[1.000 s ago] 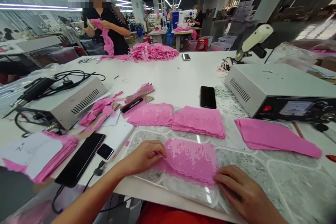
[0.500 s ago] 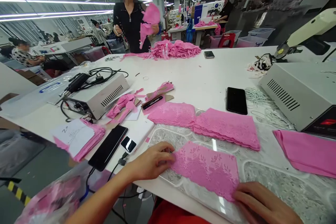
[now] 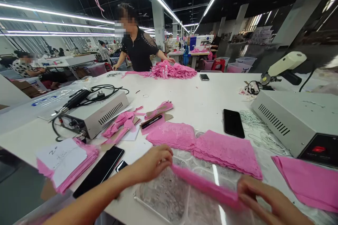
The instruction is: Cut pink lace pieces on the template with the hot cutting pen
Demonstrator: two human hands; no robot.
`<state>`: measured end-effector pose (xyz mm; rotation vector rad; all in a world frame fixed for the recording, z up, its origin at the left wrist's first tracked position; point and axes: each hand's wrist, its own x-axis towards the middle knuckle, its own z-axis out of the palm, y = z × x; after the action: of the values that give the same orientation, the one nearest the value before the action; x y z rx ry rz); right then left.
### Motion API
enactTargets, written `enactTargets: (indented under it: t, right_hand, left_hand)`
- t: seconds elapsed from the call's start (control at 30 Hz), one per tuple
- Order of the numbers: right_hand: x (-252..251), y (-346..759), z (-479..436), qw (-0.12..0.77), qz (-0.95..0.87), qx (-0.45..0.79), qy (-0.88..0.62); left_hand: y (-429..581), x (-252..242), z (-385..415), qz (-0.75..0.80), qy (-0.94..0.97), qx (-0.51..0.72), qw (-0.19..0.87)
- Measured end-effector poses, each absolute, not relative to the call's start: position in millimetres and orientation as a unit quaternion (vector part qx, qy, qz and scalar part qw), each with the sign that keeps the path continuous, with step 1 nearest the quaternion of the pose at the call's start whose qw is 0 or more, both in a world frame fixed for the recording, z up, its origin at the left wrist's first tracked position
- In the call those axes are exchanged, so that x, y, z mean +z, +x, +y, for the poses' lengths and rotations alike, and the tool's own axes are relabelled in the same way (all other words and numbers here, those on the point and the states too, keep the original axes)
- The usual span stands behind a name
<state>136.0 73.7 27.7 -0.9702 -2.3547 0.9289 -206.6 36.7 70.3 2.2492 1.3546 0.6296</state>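
Lace (image 3: pixel 207 185) was flat a moment ago, now it's a blurry strip, ends pinched in the left hand (image 3: pixel 155 162) and right hand (image 3: pixel 278 202), so I'd guess mid-lift or mid-fold.

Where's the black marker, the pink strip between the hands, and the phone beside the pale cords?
Black marker (image 3: pixel 151 122): head view, middle of its barrel.
Pink strip (image 3: pixel 207 183): head view, blurred middle stretch.
Phone (image 3: pixel 233 123): head view, centre of its dark screen.

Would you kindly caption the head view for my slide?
Left hand and right hand hold a pink fabric strip near stacked pink lace panels.
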Motion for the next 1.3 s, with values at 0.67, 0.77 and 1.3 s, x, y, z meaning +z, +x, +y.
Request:
enactTargets:
  t: [0.67,0.77,1.3]
  right_hand:
    - [33.8,42.4,182.6,0.307,-0.861,0.239,-0.327]
    - [37.3,79.1,169.6,0.336,-0.834,0.236,-0.37]
    - [24.0,130.3,145.0,0.27,-0.819,0.275,-0.425]
  left_hand:
    - [-279.9,48.6,109.3,0.512,0.829,0.211,0.082]
    - [-237.1,51.9,117.0,0.47,0.856,0.194,0.091]
    - [-143.0,45.7,165.2,0.44,0.878,0.125,0.138]
